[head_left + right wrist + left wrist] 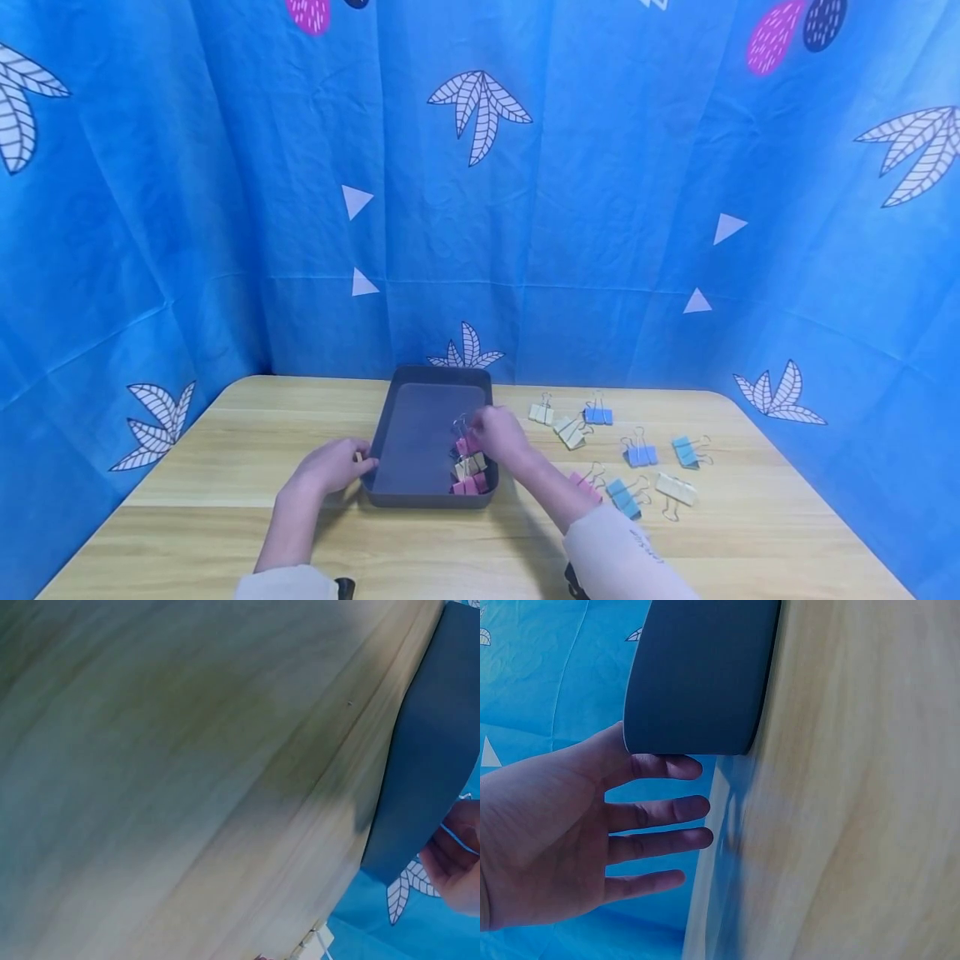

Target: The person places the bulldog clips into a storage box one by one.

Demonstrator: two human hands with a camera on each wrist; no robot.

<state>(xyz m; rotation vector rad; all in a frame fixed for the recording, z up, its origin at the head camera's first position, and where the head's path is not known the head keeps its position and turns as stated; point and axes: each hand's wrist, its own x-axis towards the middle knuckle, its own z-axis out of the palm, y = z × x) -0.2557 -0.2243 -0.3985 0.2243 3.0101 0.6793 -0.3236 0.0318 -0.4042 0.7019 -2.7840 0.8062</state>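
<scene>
A dark grey rectangular tray (427, 502) stands on the table. My left hand (335, 467) holds its left wall near the front corner, thumb over the rim; in the left wrist view the other fingers (660, 814) stretch outside it, and the thumb is largely hidden behind the wall. Over the tray's right side, my right hand (501, 433) pinches a pink binder clip (468, 444), partly covered by the fingers. Below that clip, a cream binder clip (470, 465) and a pink one (467, 486) lie along the tray's right wall.
Right of the tray, several binder clips lie scattered: cream (542, 413), blue (598, 415), teal (686, 452), white (677, 488) and a pink one (585, 487) partly behind the right forearm. A blue patterned curtain (600, 208) surrounds the wooden table (225, 500).
</scene>
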